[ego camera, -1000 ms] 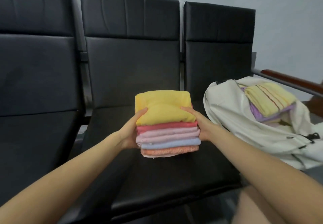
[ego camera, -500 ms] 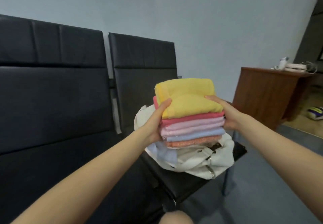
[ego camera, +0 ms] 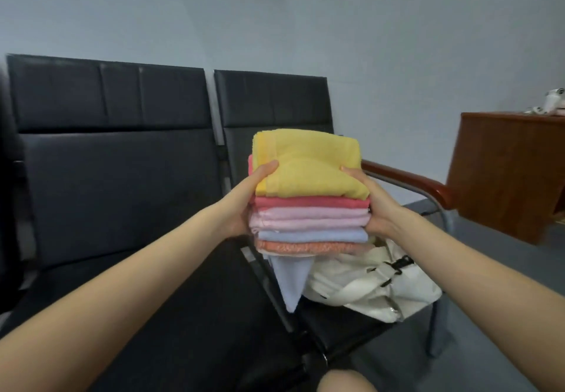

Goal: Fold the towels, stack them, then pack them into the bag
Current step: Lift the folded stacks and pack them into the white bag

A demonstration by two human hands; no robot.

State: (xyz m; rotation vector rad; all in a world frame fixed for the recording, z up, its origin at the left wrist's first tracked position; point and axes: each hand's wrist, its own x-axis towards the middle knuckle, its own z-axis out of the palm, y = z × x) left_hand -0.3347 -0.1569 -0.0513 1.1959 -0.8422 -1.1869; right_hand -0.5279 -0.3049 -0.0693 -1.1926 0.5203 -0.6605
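A stack of folded towels [ego camera: 308, 208] hangs in the air between my hands, yellow on top, then red, pink, light blue and orange layers. My left hand [ego camera: 244, 202] clamps its left side with the thumb on the yellow towel. My right hand [ego camera: 371, 205] clamps the right side the same way. A light blue corner [ego camera: 290, 281] dangles loose below the stack. The white bag [ego camera: 373, 287] lies on the right seat, directly under and behind the stack; its opening is hidden by the towels.
A row of black padded seats [ego camera: 122, 192] fills the left and middle. A brown wooden armrest [ego camera: 422, 189] on a metal frame ends the row at the right. A wooden cabinet [ego camera: 507, 174] with small items on top stands at the far right on a grey floor.
Both hands lifted the stack off the middle seat and carried it right, over the white bag. The view turned right with it, and a blue corner has slipped down.
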